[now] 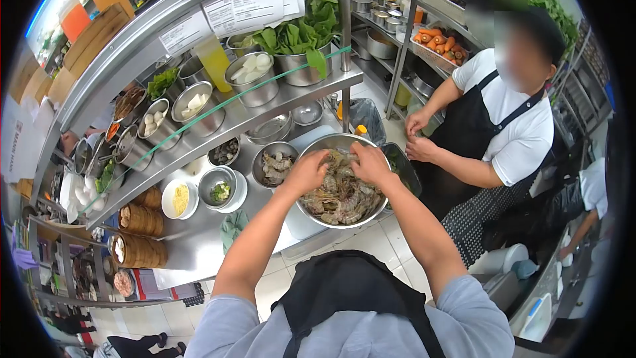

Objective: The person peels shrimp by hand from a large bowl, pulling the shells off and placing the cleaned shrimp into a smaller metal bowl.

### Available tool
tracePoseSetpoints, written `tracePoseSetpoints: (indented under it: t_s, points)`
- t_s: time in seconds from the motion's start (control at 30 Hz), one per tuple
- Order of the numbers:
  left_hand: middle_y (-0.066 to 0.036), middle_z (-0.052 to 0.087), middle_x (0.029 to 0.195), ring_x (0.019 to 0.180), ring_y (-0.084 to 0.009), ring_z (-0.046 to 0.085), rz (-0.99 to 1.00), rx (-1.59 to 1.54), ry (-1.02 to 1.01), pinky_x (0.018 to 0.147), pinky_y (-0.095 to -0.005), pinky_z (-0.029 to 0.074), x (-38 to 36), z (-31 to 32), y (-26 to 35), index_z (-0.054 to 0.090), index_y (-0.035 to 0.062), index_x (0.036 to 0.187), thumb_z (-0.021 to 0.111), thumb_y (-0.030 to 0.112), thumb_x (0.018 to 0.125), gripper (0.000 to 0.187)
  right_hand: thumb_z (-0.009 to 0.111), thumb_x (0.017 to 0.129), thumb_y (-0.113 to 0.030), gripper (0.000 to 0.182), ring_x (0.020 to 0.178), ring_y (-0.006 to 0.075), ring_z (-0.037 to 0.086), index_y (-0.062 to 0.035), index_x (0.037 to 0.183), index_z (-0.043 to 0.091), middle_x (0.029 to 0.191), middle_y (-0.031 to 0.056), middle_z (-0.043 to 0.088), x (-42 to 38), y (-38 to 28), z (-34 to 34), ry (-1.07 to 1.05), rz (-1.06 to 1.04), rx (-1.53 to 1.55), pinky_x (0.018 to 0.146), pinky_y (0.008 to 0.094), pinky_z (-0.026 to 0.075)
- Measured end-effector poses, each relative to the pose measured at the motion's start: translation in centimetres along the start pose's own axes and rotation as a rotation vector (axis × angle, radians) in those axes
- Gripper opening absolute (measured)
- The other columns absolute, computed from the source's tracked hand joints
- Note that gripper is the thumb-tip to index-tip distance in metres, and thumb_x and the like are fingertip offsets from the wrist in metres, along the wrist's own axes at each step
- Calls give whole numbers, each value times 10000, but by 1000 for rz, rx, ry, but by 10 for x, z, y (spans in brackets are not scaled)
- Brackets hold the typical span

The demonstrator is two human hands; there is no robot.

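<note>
shrimp [341, 204]: handling seems underway | your left hand [309, 172] and right hand [371, 164]: half-curled, hold can't be told | bowl [358, 223] beneath your grip | next calls for gentle pinch

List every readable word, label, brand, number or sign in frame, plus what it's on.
"MANN HANN", running sideways, apparently, on the white packaging at the far left.
Large printed sheets on the upper shelf edge: lines of print, too small to read.
Smaller printed sheet beside them: also too small to read.
No other text that I can make out.
</note>
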State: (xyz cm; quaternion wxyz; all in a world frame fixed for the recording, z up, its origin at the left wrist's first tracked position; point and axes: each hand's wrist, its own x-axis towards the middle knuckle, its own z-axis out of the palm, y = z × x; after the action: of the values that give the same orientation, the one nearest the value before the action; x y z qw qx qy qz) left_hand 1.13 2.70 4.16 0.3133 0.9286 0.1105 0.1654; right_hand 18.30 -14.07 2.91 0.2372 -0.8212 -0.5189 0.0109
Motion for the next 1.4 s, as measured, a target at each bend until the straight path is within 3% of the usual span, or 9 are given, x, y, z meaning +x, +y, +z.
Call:
tracePoseSetpoints:
  t_s: [0.27, 0.4, 0.47, 0.57, 0.67, 0.73, 0.93, 1.2, 1.4]
  points:
    - [-243, 634, 1095, 1030, -441, 597, -69, -229, -58, 882, -466, 465, 5, 4, 26, 545, 12, 1153, 570, 155, 874, 315, 582, 846, -131, 303, 879, 386, 623, -33, 1112, 475, 942, 208, 619, 3, -48, -20, 15, -6, 625, 758, 463, 459]
    - [-276, 646, 1035, 1014, -466, 596, -93, -221, -195, 873, -498, 467, -8, 9, 31, 555, -12, 1107, 515, 191, 859, 323, 581, 945, -264, 264, 673, 209, 591, -74, 1109, 498, 873, 100, 576, -12, -36, 16, -346, 325, 1272, 618, 346, 487]
    - [-259, 656, 989, 996, -467, 598, -15, -190, -156, 881, -491, 470, -14, 18, 27, 571, -4, 1104, 504, 179, 843, 326, 584, 974, -431, 364, 552, 123, 489, -95, 1099, 518, 811, 33, 528, -21, -37, 23, -273, 362, 1384, 496, 263, 420]
    - [-205, 651, 898, 880, -346, 623, -13, -297, -226, 820, -431, 481, -19, 24, 21, 600, -8, 1042, 532, 170, 826, 288, 515, 965, -579, 490, 480, 53, 303, -99, 1056, 541, 698, -39, 411, -39, -45, -3, -461, 738, 1583, 415, 220, 250]
    - [-138, 627, 817, 767, -215, 581, 1, -421, -236, 731, -362, 469, -22, 42, 14, 591, -17, 933, 549, 162, 825, 213, 512, 962, -588, 477, 457, 42, 280, -112, 951, 551, 640, -66, 369, -47, -22, 19, -635, 708, 1772, 400, 212, 217]
    - [-113, 596, 765, 730, -205, 558, -149, -452, -313, 694, -347, 456, -21, 44, 14, 551, -4, 867, 536, 159, 834, 167, 505, 968, -585, 480, 445, 37, 259, -117, 866, 537, 599, -87, 329, -51, -18, 21, -605, 736, 1809, 394, 207, 205]
    - [-99, 575, 738, 715, -180, 542, -151, -372, -291, 667, -335, 442, -13, 56, 33, 528, 1, 840, 530, 178, 829, 178, 540, 953, -583, 459, 463, 43, 291, -134, 1051, 559, 655, -57, 409, -63, -18, 18, -335, 742, 1497, 405, 226, 240]
    - [-211, 631, 779, 745, -347, 608, -130, -86, -360, 708, -434, 475, -14, 73, 27, 598, -18, 873, 518, 243, 837, 276, 535, 939, -616, 572, 462, 89, 350, -100, 1184, 558, 687, 0, 480, -75, -7, 47, -314, 676, 1392, 401, 253, 272]
    - [-106, 595, 702, 647, -203, 555, -229, -449, -538, 596, -350, 430, -28, 64, 15, 587, 16, 824, 484, 221, 817, 229, 480, 966, -613, 568, 443, 45, 285, -72, 1094, 595, 620, -42, 389, -87, -6, 55, -653, 683, 1694, 377, 227, 209]
